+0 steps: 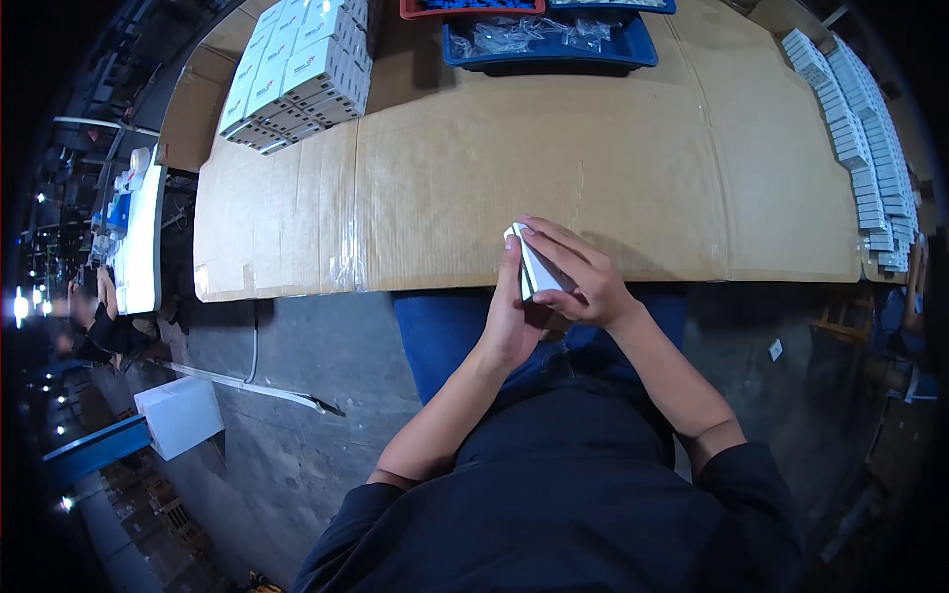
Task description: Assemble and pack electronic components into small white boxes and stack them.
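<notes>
A small white box (537, 265) is held between my two hands, just over the near edge of the cardboard-covered table (474, 178). My left hand (511, 321) grips its left side, with the thumb along the upper edge. Across its right side and far end lie the fingers of my right hand (585, 280), which is closed on it too. The box is tilted, with a narrow dark line running along it. Its underside and whatever may be inside are hidden by my hands.
Stacked white boxes (297, 74) stand at the back left. A blue tray (554, 61) of clear plastic bags sits at the back, beside a red tray (474, 10) with blue pieces. Rows of small white boxes (855, 138) line the right edge. A person works at a white table (143, 242) far left.
</notes>
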`<state>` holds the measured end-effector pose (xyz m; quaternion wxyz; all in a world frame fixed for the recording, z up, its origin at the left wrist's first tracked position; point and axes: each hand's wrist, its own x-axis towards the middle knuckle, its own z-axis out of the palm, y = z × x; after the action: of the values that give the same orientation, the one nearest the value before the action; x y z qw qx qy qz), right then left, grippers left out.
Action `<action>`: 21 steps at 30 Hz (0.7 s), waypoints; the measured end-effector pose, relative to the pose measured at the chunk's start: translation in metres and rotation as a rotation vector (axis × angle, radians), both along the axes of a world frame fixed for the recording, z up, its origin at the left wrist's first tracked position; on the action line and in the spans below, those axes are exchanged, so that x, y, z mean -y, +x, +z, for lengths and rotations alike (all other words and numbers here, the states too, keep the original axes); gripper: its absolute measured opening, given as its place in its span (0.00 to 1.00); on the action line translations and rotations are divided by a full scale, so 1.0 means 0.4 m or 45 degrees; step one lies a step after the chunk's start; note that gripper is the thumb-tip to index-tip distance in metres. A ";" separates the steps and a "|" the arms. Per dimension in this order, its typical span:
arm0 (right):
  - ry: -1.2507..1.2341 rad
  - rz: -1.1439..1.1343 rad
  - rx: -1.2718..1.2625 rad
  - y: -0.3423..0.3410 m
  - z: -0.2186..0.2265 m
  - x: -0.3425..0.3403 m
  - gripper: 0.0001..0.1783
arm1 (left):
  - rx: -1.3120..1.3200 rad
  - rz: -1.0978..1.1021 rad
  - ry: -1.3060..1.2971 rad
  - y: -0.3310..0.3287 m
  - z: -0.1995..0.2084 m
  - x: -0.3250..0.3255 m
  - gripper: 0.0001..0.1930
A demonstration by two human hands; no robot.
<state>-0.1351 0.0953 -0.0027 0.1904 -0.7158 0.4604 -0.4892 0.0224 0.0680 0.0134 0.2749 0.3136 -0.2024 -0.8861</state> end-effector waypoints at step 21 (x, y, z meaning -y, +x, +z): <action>1.060 -0.064 1.322 0.059 0.064 -0.026 0.27 | 0.670 0.229 -1.606 0.020 -0.034 0.037 0.51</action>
<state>-0.1114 0.1055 0.0227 0.6365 -0.2429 0.4760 -0.5561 0.0305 0.0531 -0.0002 0.4190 0.3138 -0.7126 -0.4672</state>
